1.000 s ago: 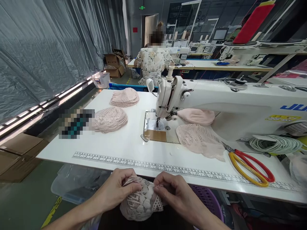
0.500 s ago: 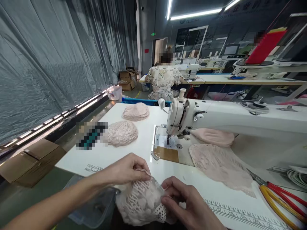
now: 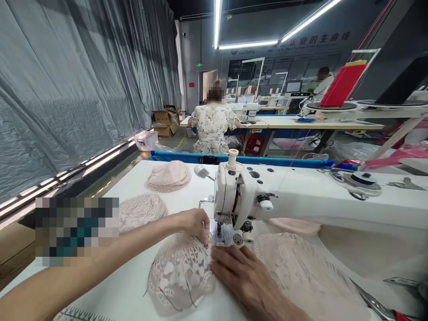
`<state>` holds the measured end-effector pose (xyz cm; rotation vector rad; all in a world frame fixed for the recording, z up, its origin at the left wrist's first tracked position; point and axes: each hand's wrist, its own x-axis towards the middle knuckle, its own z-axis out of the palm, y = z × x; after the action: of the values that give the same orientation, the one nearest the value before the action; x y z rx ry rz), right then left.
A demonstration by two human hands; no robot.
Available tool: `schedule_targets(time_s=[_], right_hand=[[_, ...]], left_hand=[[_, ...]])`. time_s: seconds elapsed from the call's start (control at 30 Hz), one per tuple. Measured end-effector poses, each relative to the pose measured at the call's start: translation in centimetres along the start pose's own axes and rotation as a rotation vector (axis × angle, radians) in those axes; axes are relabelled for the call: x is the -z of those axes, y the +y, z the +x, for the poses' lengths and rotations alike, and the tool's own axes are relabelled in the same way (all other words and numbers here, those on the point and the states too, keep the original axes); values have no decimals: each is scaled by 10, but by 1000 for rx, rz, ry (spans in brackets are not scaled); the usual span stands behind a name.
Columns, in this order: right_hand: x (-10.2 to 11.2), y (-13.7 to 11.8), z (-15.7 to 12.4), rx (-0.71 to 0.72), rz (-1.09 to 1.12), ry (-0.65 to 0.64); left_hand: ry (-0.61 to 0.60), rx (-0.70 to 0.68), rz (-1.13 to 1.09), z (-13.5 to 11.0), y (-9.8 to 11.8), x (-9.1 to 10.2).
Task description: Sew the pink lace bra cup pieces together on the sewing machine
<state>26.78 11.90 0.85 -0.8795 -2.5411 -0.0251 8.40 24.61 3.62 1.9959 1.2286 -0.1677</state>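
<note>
A pink lace piece [image 3: 179,274] lies on the white table [image 3: 133,285] just left of the sewing machine's needle [image 3: 219,229]. My left hand [image 3: 194,223] pinches its far edge by the needle plate, fingers closed on the lace. My right hand [image 3: 239,272] lies flat on the near right edge of the same piece, fingers stretched toward the needle. The white sewing machine [image 3: 301,196] stands directly behind both hands.
Two stacks of pink lace pieces [image 3: 169,176] [image 3: 142,209] sit at the far left of the table. More pink lace [image 3: 307,276] lies under the machine arm at right, with scissors [image 3: 381,307] at the lower right. A person [image 3: 212,125] sits at another table ahead.
Both hands carried the lace piece from the table's near edge up onto the table and forward to the needle. The view tilted up and moved closer to the machine.
</note>
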Motion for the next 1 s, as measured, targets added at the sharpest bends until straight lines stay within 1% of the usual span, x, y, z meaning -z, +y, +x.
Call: schedule_targets(time_s=[0.07,0.13,0.23,0.3,0.37,0.43,0.5,0.57,0.63,0.73,0.83,0.93,1.0], right_hand=[[-4,4,-2,42,-39,28],[-9,7,-3,47,-67,52],[-15,9,-4,45,-84,101],[-19,9,-4,48,-91,128],[-21,10,-3,53,-101,154],[-20,11,-3,59,-97,156],[-15,14,-3,43,-61,138],[-6,17,-5,-8,-30,134],[4,20,-8,-75,-19,152],[12,21,-11,-98,1,146],[7,20,-14,-70,-3,106],[-3,20,-16,-32,-38,128],[-6,21,-16,-22,-58,153]], left_hand=[[37,-11,80,4,1,4],[110,-23,159,7,2,10],[317,-24,251,2,4,12],[453,-19,291,-8,7,3],[530,-38,325,-23,10,-16],[556,-123,370,-38,12,-40],[530,-275,400,-48,12,-61],[560,-377,424,-52,10,-73],[600,-413,442,-53,6,-76],[604,-435,451,-53,0,-72],[632,-454,469,-53,-3,-71],[696,-509,499,-53,-6,-74],[734,-522,518,-52,-8,-77]])
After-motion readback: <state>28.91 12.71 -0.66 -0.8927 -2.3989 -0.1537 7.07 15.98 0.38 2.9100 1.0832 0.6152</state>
